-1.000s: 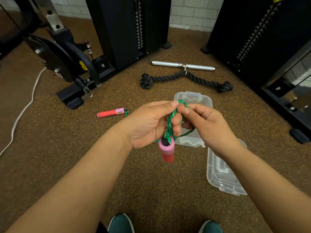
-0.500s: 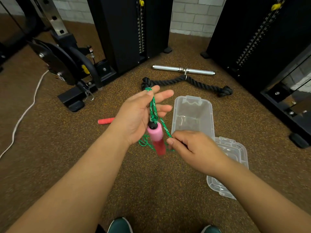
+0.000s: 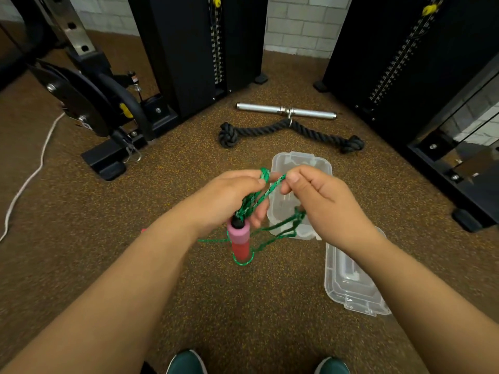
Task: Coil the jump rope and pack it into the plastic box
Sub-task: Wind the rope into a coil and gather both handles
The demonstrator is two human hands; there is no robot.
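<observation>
A chrome cable-machine bar (image 3: 286, 111) lies on the speckled brown rubber floor (image 3: 81, 211) of a gym, with a black knotted triceps rope (image 3: 290, 130) clipped to its centre ring. Two black weight-stack towers (image 3: 199, 47) flank a white brick wall (image 3: 294, 22). A white cord (image 3: 32, 168) trails across the floor at left. Green shoe tips (image 3: 186, 363) show at bottom.

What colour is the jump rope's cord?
Green with lighter flecks, a braided cord held between both hands; the head view shows it.
</observation>
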